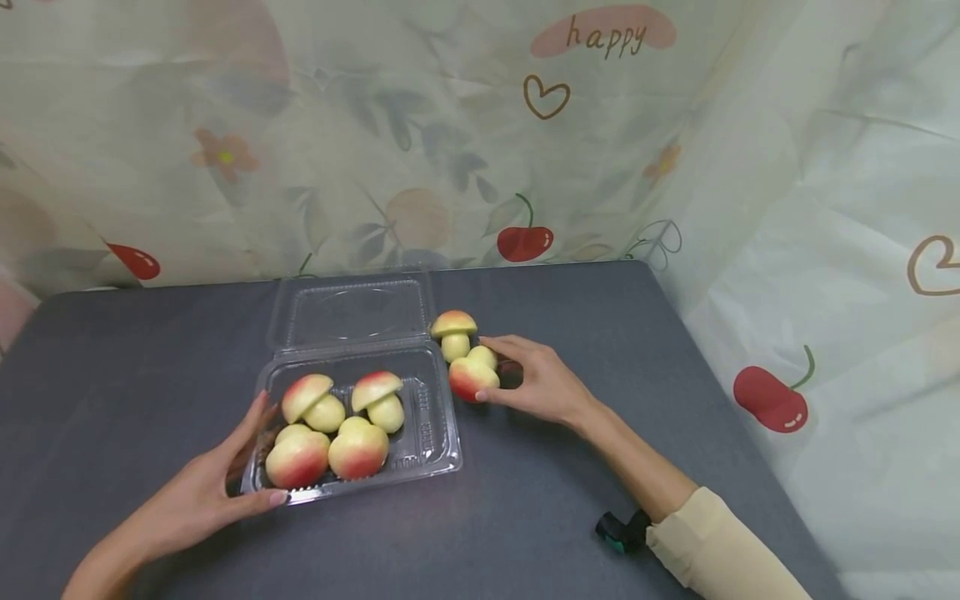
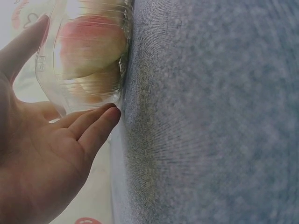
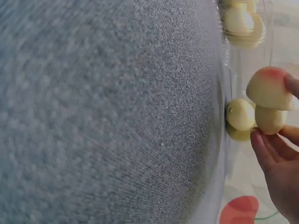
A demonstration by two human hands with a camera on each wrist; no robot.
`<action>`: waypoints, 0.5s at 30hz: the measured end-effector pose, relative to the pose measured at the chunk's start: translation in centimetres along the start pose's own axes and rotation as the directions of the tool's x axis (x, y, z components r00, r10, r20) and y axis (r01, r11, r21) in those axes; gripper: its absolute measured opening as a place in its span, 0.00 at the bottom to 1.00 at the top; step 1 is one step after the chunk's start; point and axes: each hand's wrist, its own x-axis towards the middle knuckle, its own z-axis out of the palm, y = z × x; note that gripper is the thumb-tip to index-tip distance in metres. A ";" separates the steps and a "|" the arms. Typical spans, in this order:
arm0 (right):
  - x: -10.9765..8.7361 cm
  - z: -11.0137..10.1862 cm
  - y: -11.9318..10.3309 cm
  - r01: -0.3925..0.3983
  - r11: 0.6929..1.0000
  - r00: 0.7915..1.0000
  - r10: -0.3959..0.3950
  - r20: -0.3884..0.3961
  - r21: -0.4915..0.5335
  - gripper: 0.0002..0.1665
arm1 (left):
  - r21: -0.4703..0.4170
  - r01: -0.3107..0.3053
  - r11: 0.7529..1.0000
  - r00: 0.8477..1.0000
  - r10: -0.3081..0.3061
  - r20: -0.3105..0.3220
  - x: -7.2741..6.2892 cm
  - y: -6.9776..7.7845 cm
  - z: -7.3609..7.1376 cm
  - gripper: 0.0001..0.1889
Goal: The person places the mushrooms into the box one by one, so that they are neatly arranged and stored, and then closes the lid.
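Observation:
A clear plastic clamshell container (image 1: 420, 417) lies with its lid (image 1: 352, 310) folded back. Several yellow toy mushrooms with reddish caps (image 1: 358, 450) rest inside, mostly toward the left. My left hand (image 1: 198, 500) touches the container's front-left corner, thumb along the front wall and fingers along the left side, the fingers nearly straight in the left wrist view. To the right of the container, my right hand (image 1: 542, 382) pinches a toy mushroom (image 3: 270, 93) between thumb and fingers, raised off the table. Another toy mushroom (image 1: 454, 335) lies just behind it, beside the container.
The dark grey table (image 1: 487, 533) carries everything. A small black object (image 1: 624, 532) is by my right sleeve (image 1: 720, 542). Printed curtains (image 1: 420, 142) hang along the back and right edges of the table.

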 end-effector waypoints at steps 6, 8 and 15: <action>-0.2 0.0 -0.1 0.080 0.997 0.997 -0.080 -0.023 0.007 0.43 | -0.003 -0.004 1.000 1.000 0.004 -0.001 -0.2 -0.1 0.0 0.60; -0.1 -0.1 -0.2 0.099 0.995 0.995 -0.099 -0.030 0.017 0.43 | 0.000 -0.003 1.000 1.000 0.003 -0.002 -0.2 -0.1 0.0 0.60; 0.2 -0.6 -0.6 0.147 0.988 0.989 -0.146 -0.020 0.038 0.43 | 0.015 0.011 1.000 1.000 -0.011 0.005 0.1 0.0 0.0 0.61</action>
